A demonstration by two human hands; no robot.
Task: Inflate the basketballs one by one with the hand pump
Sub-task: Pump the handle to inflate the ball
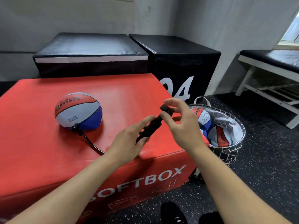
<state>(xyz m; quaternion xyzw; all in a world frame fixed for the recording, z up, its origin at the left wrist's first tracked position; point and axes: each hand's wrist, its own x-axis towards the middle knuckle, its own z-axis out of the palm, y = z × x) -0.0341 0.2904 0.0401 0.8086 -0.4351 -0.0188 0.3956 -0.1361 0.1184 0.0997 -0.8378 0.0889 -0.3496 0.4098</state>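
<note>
While both hands worked the black hand pump (151, 126) above the red padded box (40, 143), left hand (129, 141) gripped its barrel and right hand (181, 123) pinched the handle end. One red-white-blue basketball (78, 111) sat soft on the box, black hose (90, 142) plugged in. At least two more balls (216, 135) lay in the wire basket (237, 125) touching the box's right edge. Box top left of the ball stayed open.

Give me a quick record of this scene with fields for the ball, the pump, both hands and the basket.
ball: basketball on red soft box, sagging, hose attached
pump: black hand pump held over the box
left hand: grips pump body
right hand: pinches pump handle end
basket: wire basket on floor right of box, more balls inside
</note>
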